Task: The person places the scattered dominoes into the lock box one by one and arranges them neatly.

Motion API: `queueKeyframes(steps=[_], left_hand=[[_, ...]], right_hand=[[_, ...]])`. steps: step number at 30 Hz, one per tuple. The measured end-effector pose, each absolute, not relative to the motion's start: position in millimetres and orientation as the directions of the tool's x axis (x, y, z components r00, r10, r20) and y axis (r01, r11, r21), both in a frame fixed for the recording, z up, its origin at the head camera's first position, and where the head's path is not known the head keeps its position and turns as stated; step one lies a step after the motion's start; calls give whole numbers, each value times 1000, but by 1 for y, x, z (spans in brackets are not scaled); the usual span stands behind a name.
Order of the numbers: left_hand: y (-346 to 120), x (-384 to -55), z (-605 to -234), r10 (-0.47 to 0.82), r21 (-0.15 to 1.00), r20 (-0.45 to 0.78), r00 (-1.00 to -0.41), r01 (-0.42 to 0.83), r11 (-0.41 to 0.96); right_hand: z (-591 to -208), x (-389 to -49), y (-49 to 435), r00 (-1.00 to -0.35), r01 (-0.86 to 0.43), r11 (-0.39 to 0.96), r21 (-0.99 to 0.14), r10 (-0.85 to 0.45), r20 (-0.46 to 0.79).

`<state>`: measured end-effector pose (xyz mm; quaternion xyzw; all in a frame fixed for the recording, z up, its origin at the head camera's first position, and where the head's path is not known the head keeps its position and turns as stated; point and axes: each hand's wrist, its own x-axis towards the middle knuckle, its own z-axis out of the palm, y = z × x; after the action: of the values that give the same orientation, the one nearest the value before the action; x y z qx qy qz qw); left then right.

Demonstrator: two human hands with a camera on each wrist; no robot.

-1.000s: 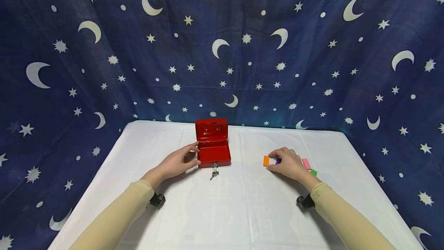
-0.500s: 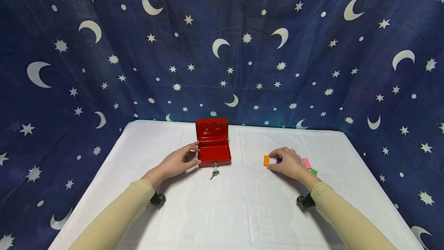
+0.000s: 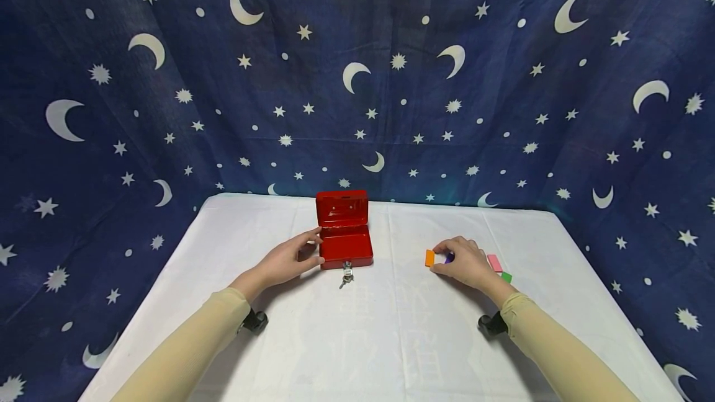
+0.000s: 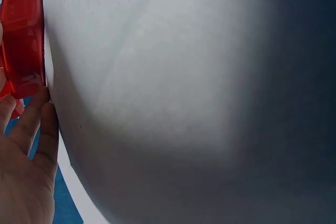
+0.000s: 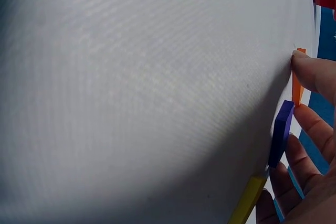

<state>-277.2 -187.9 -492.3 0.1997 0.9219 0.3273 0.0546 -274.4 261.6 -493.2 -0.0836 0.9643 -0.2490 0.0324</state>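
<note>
My left hand [image 3: 287, 259] lies along the left side of a red metal cash box [image 3: 346, 259], fingers loosely spread and fingertips right at its wall. The box's lid [image 3: 342, 208] is raised, and a small bunch of keys [image 3: 345, 280] hangs at its front. To the right, my right hand [image 3: 463, 262] pinches an orange block [image 3: 429, 258] between thumb and index finger, one at each end. Under that palm a purple block [image 5: 281, 135] shows in the right wrist view, with a yellow block [image 5: 248, 200] beyond it.
Beside the right wrist lie a pink block [image 3: 494, 263] and a green block [image 3: 506, 277]. A white cloth [image 3: 368, 340] covers the table, and a dark blue curtain [image 3: 408, 116] with moons and stars hangs behind and along both sides.
</note>
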Motion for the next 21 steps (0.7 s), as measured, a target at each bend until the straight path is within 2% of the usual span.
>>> queueKeyframes(steps=[21], left_hand=[[-187, -278, -493, 388, 647, 23, -921, 310, 697]], right_hand=[[-494, -273, 261, -985, -146, 861, -487, -175, -14]])
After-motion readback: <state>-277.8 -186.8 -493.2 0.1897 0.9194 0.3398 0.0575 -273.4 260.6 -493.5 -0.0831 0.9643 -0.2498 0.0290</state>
